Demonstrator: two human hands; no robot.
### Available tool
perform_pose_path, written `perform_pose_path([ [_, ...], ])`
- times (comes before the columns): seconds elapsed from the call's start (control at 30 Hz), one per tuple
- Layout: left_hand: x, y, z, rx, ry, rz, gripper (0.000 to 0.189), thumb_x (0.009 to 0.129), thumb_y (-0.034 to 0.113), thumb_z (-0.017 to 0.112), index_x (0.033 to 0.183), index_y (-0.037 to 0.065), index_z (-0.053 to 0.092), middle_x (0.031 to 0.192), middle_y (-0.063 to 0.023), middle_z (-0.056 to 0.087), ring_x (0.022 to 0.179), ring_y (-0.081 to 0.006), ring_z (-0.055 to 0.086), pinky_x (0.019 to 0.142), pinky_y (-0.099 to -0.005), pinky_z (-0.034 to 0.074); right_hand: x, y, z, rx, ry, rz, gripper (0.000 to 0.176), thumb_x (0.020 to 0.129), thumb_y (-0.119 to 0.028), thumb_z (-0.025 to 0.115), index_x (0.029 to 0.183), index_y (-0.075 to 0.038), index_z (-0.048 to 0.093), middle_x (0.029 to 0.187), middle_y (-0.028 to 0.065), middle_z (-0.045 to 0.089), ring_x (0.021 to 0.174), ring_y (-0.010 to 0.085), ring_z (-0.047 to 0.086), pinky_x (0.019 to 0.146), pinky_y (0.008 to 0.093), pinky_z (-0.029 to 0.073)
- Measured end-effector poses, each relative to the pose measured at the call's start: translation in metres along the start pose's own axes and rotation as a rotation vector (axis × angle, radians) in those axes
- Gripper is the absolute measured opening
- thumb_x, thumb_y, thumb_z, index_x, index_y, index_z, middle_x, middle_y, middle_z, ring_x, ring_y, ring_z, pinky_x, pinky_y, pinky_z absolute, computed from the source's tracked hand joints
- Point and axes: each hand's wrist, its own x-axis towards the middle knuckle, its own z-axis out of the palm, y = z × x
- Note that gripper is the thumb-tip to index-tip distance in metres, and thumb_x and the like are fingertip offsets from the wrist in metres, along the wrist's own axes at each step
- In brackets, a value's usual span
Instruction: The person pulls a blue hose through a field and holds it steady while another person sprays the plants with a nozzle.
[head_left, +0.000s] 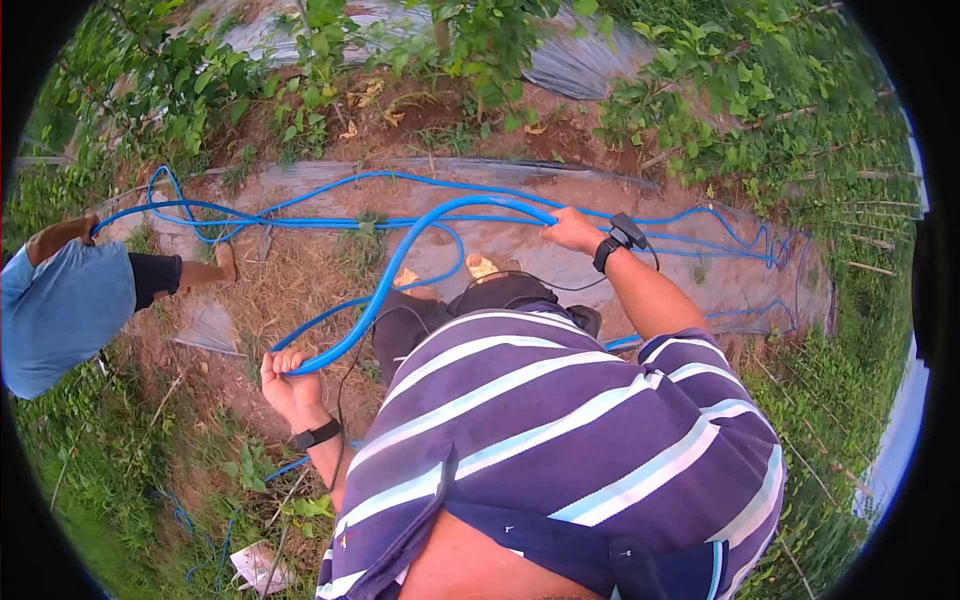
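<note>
A thick blue hose (373, 306) bends in an arc in front of my striped shirt. My left hand (291, 386), lower left, has its fingers wrapped round one part of it. Farther up and to the right, my right hand (573, 232) grips the hose at the other side of the arc. More lengths of blue hose (390, 176) run along the ground beyond my feet, with loops at both ends. Both wrists wear black bands, and a small black device (628, 230) with a cable sits by the right one.
Another person in a blue shirt (70, 310) stands at the left, a hand near the hose. Leafy plants (480, 50) border the dirt path on both sides. Plastic sheeting (590, 65) and dry grass (270, 290) cover parts of the ground. A white bag (262, 566) lies lower left.
</note>
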Motion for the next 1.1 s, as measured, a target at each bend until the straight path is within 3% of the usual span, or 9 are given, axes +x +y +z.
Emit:
perform_pose_path([
  [0.2,-0.014,-0.039,0.008,0.000,0.001,0.003,0.025,0.095,0.016,0.044,0.070,0.010,0.043,0.058,0.0024,0.038,0.055,-0.0116,0.040,0.056,-0.0282,0.036,0.014,0.031,-0.008,-0.161,0.018,-0.001,0.024,0.076,-0.028,0.067,0.078,-0.004,0.064,0.071,0.0138,0.063,0.069,0.0244,0.059,0.066,0.0402,0.045],
  [0.27,-0.023,-0.049,0.015,-0.040,0.003,-0.017,0.026,0.094,0.017,0.046,0.070,0.011,0.043,0.057,0.0025,0.038,0.055,-0.0117,0.039,0.055,-0.0278,0.035,0.025,0.050,-0.001,-0.222,0.030,-0.064,0.028,0.072,-0.030,0.067,0.077,-0.002,0.065,0.071,0.0184,0.064,0.068,0.0323,0.062,0.065,0.0418,0.047],
  [0.4,-0.038,-0.064,0.016,-0.023,0.036,-0.001,0.027,0.093,0.017,0.049,0.067,0.012,0.042,0.058,0.0026,0.038,0.055,-0.0116,0.037,0.054,-0.0286,0.034,0.023,0.050,-0.007,-0.268,-0.086,-0.007,0.031,0.074,-0.028,0.068,0.085,0.000,0.067,0.077,0.0211,0.066,0.074,0.0338,0.064,0.071,0.0409,0.049],
  [0.5,-0.053,-0.068,0.019,0.009,0.063,0.059,0.027,0.092,0.018,0.049,0.067,0.012,0.043,0.058,0.0028,0.038,0.055,-0.0118,0.038,0.054,-0.0289,0.033,0.031,0.064,-0.003,-0.257,-0.165,0.055,0.023,0.075,-0.024,0.068,0.085,-0.003,0.068,0.072,0.0131,0.064,0.070,0.0221,0.061,0.068,0.0369,0.046],
  [0.63,-0.068,-0.079,0.022,-0.050,0.108,0.083,0.027,0.092,0.019,0.049,0.066,0.014,0.043,0.057,0.0032,0.037,0.053,-0.0127,0.038,0.052,-0.0291,0.034,0.042,0.099,0.005,-0.191,-0.239,0.163,0.024,0.074,-0.023,0.069,0.084,-0.001,0.069,0.073,0.0111,0.065,0.067,0.0214,0.061,0.064,0.0371,0.047],
  [0.77,-0.069,-0.076,0.011,-0.095,0.104,0.100,0.026,0.091,0.019,0.050,0.067,0.013,0.044,0.057,0.0029,0.038,0.054,-0.0137,0.039,0.053,-0.0298,0.035,0.040,0.068,0.011,-0.203,-0.276,0.234,0.023,0.074,-0.021,0.070,0.085,-0.001,0.070,0.067,0.0084,0.063,0.058,0.0208,0.061,0.055,0.0366,0.046],
  [0.87,-0.061,-0.074,0.008,-0.111,0.164,0.082,0.027,0.090,0.019,0.051,0.065,0.014,0.041,0.057,0.0021,0.036,0.054,-0.0151,0.039,0.053,-0.0310,0.036,0.062,0.080,0.022,-0.156,-0.261,0.126,0.018,0.075,-0.018,0.070,0.082,-0.001,0.069,0.059,0.0064,0.059,0.051,0.0164,0.056,0.046,0.0331,0.042],
  [0.97,-0.055,-0.080,0.000,-0.133,0.216,0.075,0.027,0.090,0.019,0.050,0.066,0.014,0.040,0.057,0.0014,0.036,0.054,-0.0155,0.039,0.054,-0.0314,0.037,0.066,0.058,0.015,-0.129,-0.277,0.192,0.015,0.075,-0.016,0.069,0.078,-0.001,0.068,0.058,0.0070,0.059,0.050,0.0165,0.055,0.047,0.0336,0.042],
  [1.1,-0.051,-0.082,-0.001,-0.097,0.194,0.091,0.027,0.089,0.018,0.050,0.064,0.014,0.041,0.056,0.0025,0.038,0.055,-0.0143,0.040,0.053,-0.0297,0.038,0.070,0.039,0.017,-0.162,-0.226,0.053,0.010,0.076,-0.008,0.065,0.075,0.001,0.062,0.055,0.0075,0.055,0.045,0.0182,0.052,0.040,0.0336,0.041],
])
